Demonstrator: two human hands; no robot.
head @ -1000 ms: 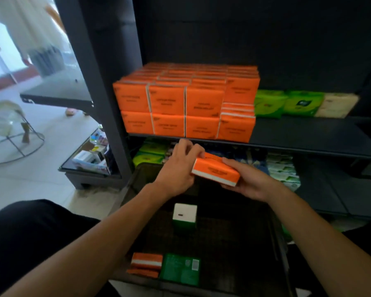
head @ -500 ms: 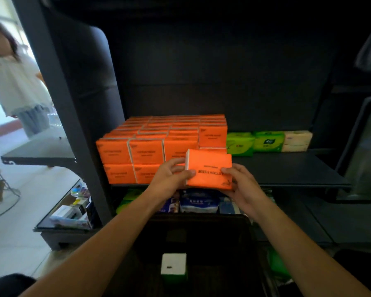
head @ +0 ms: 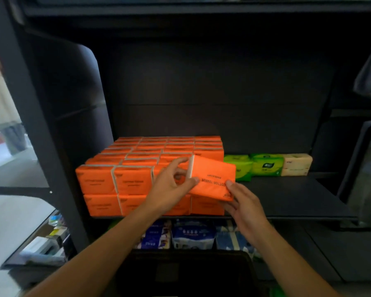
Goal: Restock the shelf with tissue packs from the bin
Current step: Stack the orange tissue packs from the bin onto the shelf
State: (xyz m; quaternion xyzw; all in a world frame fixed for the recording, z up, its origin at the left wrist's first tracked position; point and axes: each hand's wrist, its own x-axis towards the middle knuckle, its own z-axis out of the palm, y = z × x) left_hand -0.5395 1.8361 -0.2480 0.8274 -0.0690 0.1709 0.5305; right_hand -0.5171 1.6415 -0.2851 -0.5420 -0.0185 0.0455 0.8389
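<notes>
An orange tissue pack (head: pixel 214 176) is held tilted, its print upside down, at the front right corner of the orange stack (head: pixel 126 181) on the dark shelf (head: pixel 287 198). My left hand (head: pixel 169 187) pinches the pack's left end between thumb and fingers. My right hand (head: pixel 242 202) grips its lower right corner from below. The pack hovers over the top row's front right slot. The dark bin (head: pixel 186 273) lies below my arms; its contents are out of view.
Two green packs (head: pixel 263 167) and a beige pack (head: pixel 296 167) sit at the back of the shelf, right of the stack. Blue packs (head: pixel 191 234) fill the shelf below. The shelf's upright post (head: pixel 41 129) stands at the left. A person stands far left.
Both hands lifted the orange pack out of the bin up to the shelf, turned it upright, and now tilt it against the stack's front right corner. The view rose with them.
</notes>
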